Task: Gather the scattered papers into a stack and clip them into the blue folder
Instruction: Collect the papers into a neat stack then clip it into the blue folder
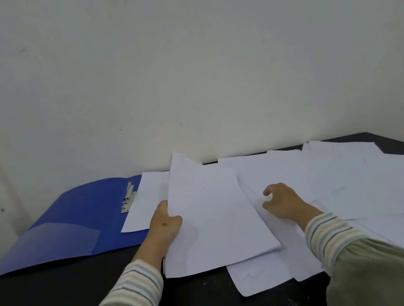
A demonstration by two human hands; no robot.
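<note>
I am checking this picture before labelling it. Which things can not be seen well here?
- Head view: the fingers of the left hand are hidden under the held papers.
- What is written on the loose papers is too faint to read.
- The folder is partly covered by a sheet; its clip is too small to judge.
- The table is cut off by the picture edges.

Your black tabletop (60,297) carries the open blue folder (87,215) at its left edge, loose papers (355,183) spread toward the right
</note>
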